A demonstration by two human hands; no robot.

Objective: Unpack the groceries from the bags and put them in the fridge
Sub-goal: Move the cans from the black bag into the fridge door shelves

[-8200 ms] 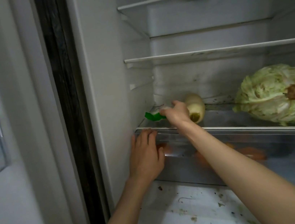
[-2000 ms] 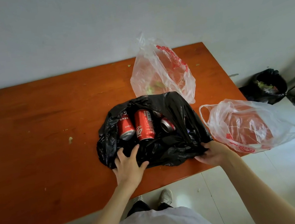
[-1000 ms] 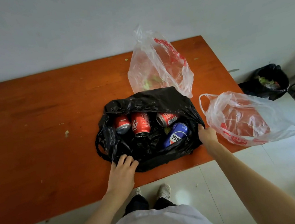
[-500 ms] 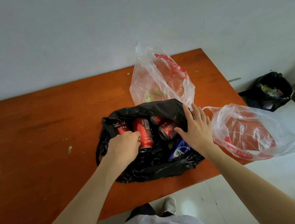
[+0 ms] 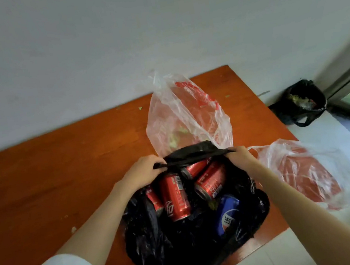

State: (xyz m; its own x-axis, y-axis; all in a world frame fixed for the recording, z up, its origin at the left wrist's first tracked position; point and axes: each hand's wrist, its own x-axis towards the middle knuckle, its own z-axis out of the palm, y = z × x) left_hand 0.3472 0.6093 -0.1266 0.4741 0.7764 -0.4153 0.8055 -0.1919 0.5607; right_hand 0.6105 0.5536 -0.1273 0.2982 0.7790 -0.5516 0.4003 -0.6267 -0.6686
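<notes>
Both hands grip the far rim of the black bag on the orange table: the left hand is curled round the rim's left end and the right hand pinches its right end, holding the mouth spread. Inside, unremoved, lie four red cans and one blue can. Two clear bags, one behind and one at the table's right edge, appear largely emptied, so in my judgement the drinks remain to be unpacked; the fridge is out of view.
</notes>
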